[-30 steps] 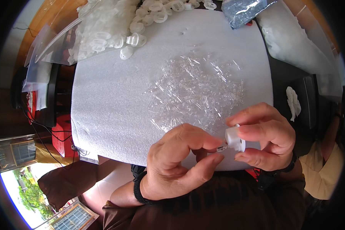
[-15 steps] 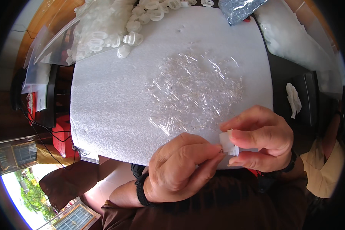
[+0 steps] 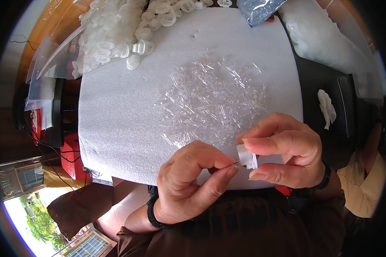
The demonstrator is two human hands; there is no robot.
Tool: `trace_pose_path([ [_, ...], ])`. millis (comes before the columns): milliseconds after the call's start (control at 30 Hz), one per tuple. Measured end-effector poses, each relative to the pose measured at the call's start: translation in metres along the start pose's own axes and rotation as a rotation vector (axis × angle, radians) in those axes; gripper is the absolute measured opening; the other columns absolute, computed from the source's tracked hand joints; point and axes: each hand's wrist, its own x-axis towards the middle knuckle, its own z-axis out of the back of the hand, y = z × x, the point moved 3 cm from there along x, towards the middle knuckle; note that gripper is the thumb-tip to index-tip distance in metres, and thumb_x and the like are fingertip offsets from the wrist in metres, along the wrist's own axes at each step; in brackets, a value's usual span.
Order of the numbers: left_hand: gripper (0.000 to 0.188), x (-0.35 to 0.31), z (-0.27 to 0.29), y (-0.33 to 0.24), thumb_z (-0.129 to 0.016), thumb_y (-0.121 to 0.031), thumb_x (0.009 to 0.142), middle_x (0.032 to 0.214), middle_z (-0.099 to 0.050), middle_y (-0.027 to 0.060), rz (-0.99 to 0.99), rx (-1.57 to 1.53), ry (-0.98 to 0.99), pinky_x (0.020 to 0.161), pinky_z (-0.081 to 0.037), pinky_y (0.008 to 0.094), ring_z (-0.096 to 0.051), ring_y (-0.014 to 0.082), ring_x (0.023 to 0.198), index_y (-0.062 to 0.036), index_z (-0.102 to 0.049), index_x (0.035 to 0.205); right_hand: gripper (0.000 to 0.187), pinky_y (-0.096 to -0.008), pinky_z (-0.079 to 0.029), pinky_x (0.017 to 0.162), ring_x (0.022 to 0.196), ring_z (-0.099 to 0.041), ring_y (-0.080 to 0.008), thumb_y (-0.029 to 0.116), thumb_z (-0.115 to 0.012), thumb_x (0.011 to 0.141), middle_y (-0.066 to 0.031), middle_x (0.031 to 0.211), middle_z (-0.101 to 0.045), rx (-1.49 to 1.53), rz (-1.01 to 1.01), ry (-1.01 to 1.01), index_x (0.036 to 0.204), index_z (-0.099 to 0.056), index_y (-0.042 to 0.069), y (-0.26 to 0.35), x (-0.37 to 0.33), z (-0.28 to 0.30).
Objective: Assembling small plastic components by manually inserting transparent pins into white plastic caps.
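My right hand (image 3: 289,150) grips a small white plastic cap (image 3: 247,156) between thumb and fingers, over the near right edge of the foam sheet. Pinched in the thumb and forefinger of my left hand (image 3: 193,180) is a small clear LED (image 3: 236,164) with thin metal legs. It meets the side of the cap; how far it reaches inside is hidden. Beyond both hands lies a loose heap of clear LEDs (image 3: 214,100) with shiny legs, spread over the white foam sheet (image 3: 116,111).
A clear bag of white plastic caps (image 3: 109,38) spills onto the far left of the sheet. At the far right are a silvery bag (image 3: 257,10) and a large filled plastic bag (image 3: 326,36). A crumpled tissue (image 3: 326,109) lies right; a red box (image 3: 73,156) stands left.
Both hands have shifted slightly left and away from my body. The cap has turned, so its round rim now shows. The LED's end is now seen at the cap.
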Motion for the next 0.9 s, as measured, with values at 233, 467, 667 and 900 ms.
trace_pose_path([
  [233, 0.017, 0.004, -0.001, -0.006, -0.072, 0.001, 0.076, 0.078, -0.062, 0.0073, -0.150, 0.251, 0.039, 0.058, -0.047, 0.0257, -0.060, 0.0148, 0.065, -0.0026, -0.061, 0.088, 0.039, -0.0234, -0.051, 0.066, 0.076, -0.061, -0.0122, -0.003, -0.073, 0.077, -0.0101, 0.104, -0.059, -0.141, 0.059, -0.002, 0.115, -0.063, 0.001, -0.001, 0.001, -0.003],
  [467, 0.020, 0.007, 0.003, 0.002, -0.073, -0.002, 0.076, 0.080, -0.063, 0.0067, -0.128, 0.088, 0.054, 0.061, -0.047, 0.0249, -0.060, 0.0135, 0.068, -0.0008, -0.062, 0.093, 0.045, -0.0255, -0.052, 0.068, 0.080, -0.062, -0.0137, -0.002, -0.075, 0.073, -0.0093, 0.101, -0.061, -0.195, 0.087, -0.024, 0.116, -0.063, 0.002, 0.003, 0.004, -0.004],
  [667, 0.015, -0.011, 0.031, 0.006, -0.070, 0.001, 0.076, 0.079, -0.063, 0.0078, 0.041, 0.341, -0.061, 0.064, -0.047, 0.0250, -0.059, 0.0139, 0.069, -0.0002, -0.064, 0.090, 0.050, -0.0282, -0.052, 0.069, 0.083, -0.063, -0.0206, 0.000, -0.078, 0.065, -0.0124, 0.104, -0.062, -0.543, 0.207, -0.209, 0.112, -0.062, 0.000, 0.021, 0.002, -0.002],
  [900, 0.014, -0.022, 0.040, 0.010, -0.070, -0.001, 0.073, 0.078, -0.061, 0.0103, -0.088, 0.824, -0.090, 0.060, -0.046, 0.0325, -0.059, 0.0240, 0.066, -0.0023, -0.064, 0.086, 0.047, -0.0280, -0.048, 0.062, 0.077, -0.060, -0.0196, -0.001, -0.082, 0.056, -0.0111, 0.097, -0.060, -0.796, 0.232, -0.203, 0.100, -0.065, 0.001, 0.033, 0.004, -0.008],
])
